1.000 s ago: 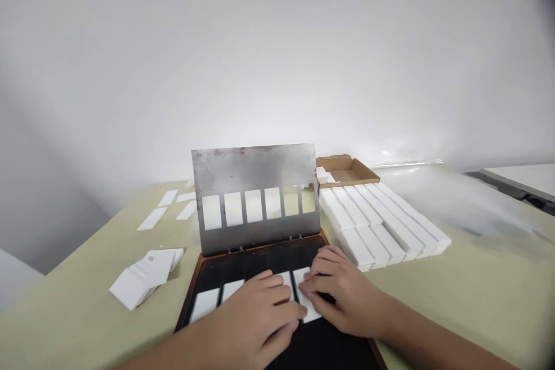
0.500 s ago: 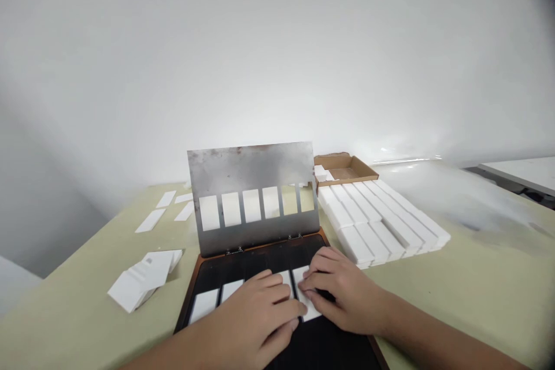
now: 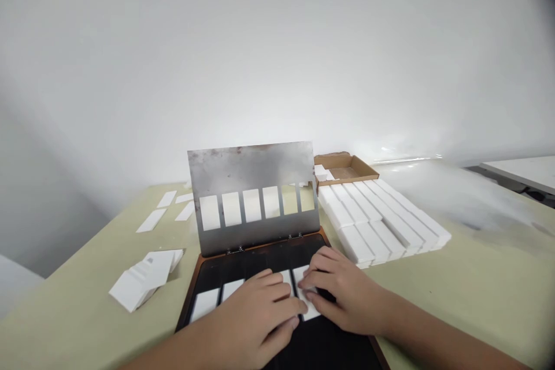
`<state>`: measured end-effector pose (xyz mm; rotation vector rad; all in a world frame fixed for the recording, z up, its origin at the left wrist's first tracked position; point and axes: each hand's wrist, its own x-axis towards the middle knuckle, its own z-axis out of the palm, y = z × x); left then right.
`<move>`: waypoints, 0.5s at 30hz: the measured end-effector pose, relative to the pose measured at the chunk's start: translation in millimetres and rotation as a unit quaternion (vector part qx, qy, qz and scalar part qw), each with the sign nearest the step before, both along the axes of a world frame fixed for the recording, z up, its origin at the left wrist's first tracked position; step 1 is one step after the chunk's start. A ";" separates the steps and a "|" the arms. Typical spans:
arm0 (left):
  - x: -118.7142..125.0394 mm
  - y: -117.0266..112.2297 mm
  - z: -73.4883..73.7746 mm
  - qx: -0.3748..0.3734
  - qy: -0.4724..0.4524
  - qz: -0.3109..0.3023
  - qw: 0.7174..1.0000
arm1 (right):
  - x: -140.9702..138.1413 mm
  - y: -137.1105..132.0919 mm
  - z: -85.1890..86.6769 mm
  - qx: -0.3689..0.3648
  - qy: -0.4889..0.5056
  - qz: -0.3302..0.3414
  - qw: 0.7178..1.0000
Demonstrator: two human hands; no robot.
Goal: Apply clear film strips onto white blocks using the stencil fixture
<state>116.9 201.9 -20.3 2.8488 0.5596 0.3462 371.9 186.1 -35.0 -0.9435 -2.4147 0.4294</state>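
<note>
Both my hands lie over a black mat [image 3: 329,347] in a brown-edged frame [image 3: 191,295]. My left hand [image 3: 255,315] covers part of a white rectangular tile [image 3: 284,280], and its fingertips reach towards another white tile [image 3: 303,303]. That second tile sits under the fingers of my right hand [image 3: 342,295]. Two more white tiles [image 3: 204,304] [image 3: 233,289] lie uncovered on the mat to the left. Behind the mat stands a hinged, stained steel plate [image 3: 250,167] with a row of rectangular windows.
Long white blocks [image 3: 381,222] lie in rows to the right, beyond them an open cardboard box [image 3: 342,166]. Left of the mat are a slumped stack of white tiles [image 3: 141,278] and loose white strips [image 3: 151,220], all on a pale green tabletop [image 3: 433,283].
My hands have barely moved over the tiles. The whole scene sits slightly further left in the view than a second ago.
</note>
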 end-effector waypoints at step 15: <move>0.0 -1.6 1.7 0.030 -0.016 -0.009 0.999 | 0.4 0.8 -1.1 -0.002 -0.008 0.000 1.000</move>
